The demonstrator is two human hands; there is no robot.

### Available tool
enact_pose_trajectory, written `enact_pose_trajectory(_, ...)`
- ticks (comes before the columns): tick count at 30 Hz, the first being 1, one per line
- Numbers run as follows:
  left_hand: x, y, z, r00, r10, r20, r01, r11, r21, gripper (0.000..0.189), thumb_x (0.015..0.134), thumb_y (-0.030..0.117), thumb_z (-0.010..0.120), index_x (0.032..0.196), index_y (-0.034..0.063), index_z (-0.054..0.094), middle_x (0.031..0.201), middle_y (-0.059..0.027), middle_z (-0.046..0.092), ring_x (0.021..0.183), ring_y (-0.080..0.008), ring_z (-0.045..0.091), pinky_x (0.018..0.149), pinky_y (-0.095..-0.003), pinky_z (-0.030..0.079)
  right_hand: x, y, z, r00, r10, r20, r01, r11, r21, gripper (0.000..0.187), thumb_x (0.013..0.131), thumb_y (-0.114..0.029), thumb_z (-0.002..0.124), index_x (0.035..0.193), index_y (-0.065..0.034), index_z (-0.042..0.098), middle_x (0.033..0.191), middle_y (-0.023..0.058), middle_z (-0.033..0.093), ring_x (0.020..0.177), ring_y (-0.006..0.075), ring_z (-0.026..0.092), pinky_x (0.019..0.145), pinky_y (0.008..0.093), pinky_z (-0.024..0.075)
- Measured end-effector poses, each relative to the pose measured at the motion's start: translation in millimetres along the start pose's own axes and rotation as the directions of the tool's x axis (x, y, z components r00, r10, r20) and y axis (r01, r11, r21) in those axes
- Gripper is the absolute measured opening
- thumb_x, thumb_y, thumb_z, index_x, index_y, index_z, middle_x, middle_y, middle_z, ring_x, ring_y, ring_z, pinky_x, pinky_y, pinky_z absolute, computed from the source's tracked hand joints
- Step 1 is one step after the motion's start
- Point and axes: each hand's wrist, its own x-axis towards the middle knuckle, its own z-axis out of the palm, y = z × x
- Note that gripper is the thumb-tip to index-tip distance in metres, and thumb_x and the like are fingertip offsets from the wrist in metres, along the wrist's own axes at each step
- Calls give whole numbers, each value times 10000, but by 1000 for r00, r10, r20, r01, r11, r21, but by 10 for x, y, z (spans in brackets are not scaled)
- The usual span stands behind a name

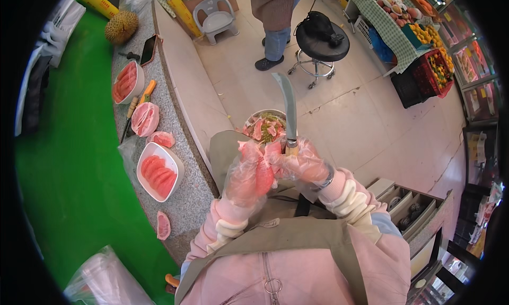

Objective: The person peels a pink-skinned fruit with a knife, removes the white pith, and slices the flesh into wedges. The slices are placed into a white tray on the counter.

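Note:
My left hand (245, 177), in a clear plastic glove, grips a pink pomelo segment (264, 173) in front of my apron. My right hand (306, 163), gloved too, holds a curved knife (290, 106) by its wooden handle, blade pointing away from me. Its fingers also touch the segment's membrane. Just beyond both hands stands a bin (265, 126) with pink peel scraps and greenish waste. On the counter to my left, a white bowl (179, 173) holds peeled pomelo segments (158, 177). A partly opened pomelo (145, 119) and loose wedges (163, 225) lie near it.
The granite counter (191, 197) also carries a second filled bowl (137, 82), an orange-handled knife (148, 92), a phone (148, 50) and a durian (121, 27). A person (274, 22) stands ahead beside a black wheeled stool (323, 42). Fruit crates (421, 78) stand at right.

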Motion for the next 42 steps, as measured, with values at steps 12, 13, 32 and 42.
enact_pose_trajectory(12,-86,85,-214,995,83,-62,-96,963,-252,520,978,590,524,1130,98,593,963,-138,656,784,-298,659,610,-375,526,18,66,-217,955,-141,-260,25,914,-404,239,889,-163,698,1092,-54,635,867,30,653,759,97,620,650,293,503)
enact_pose_trajectory(13,-85,101,-186,995,78,-66,-94,954,-286,522,979,591,521,1141,99,590,973,-142,658,799,-309,665,616,-375,524,20,89,-236,943,-239,-231,99,866,-491,276,869,-159,714,1110,-54,630,891,61,659,767,138,637,667,317,513)
enact_pose_trajectory(32,-181,263,-155,952,303,-43,-300,898,-320,476,1006,521,518,1223,98,550,1086,-63,647,988,-306,666,782,-407,569,-312,19,-443,824,-413,387,419,-15,-908,434,631,-90,752,1037,-65,603,923,133,614,736,333,603,640,448,488)
enact_pose_trajectory(42,-190,249,-68,949,308,-60,-309,881,-359,456,1010,531,503,1180,117,585,1039,-65,664,906,-239,654,857,-456,556,-411,-59,-483,835,-387,391,364,-143,-920,452,661,-151,748,1086,-88,607,906,80,609,752,255,608,623,412,473)
